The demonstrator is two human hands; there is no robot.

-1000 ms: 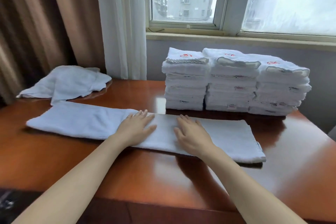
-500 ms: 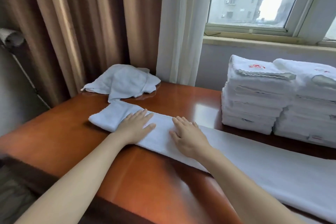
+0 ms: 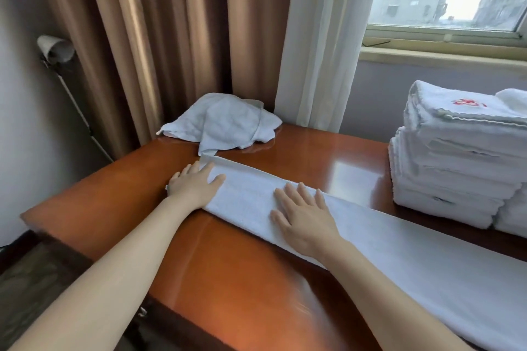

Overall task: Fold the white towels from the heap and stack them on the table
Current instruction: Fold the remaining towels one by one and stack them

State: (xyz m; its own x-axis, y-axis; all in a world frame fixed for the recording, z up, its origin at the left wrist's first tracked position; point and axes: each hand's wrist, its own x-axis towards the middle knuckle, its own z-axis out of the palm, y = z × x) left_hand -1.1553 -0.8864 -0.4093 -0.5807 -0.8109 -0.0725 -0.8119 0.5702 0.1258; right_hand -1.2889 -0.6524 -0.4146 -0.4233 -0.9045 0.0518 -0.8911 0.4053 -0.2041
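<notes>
Pressing flat on a long white terry towel (image 3: 399,251) folded into a narrow strip, both of the person's hands lie palm down with straight fingers. The left hand (image 3: 196,188) sits at the strip's left end. Its fingers (image 3: 189,172) are slightly spread and reach toward the end edge, with the thumb held out sideways on the cloth. The right hand (image 3: 302,216) rests further along the same strip, its fingers (image 3: 302,194) fanned a little apart and the tips near the far long edge. Neither hand grips or pinches anything.

A red embroidered mark (image 3: 467,102) shows on the top towel of the tall stack of folded white towels (image 3: 456,157) at the right, but I cannot read it.

The strip runs diagonally across the glossy reddish-brown wooden worktop (image 3: 242,279), from under the left hand out past the lower right of the view, beneath both palms. Just beyond the left fingertips lies the crumpled heap of white towels (image 3: 225,122), at the worktop's back corner in front of brown pleated curtains (image 3: 142,37). I cannot tell whether it touches the strip's end.
</notes>
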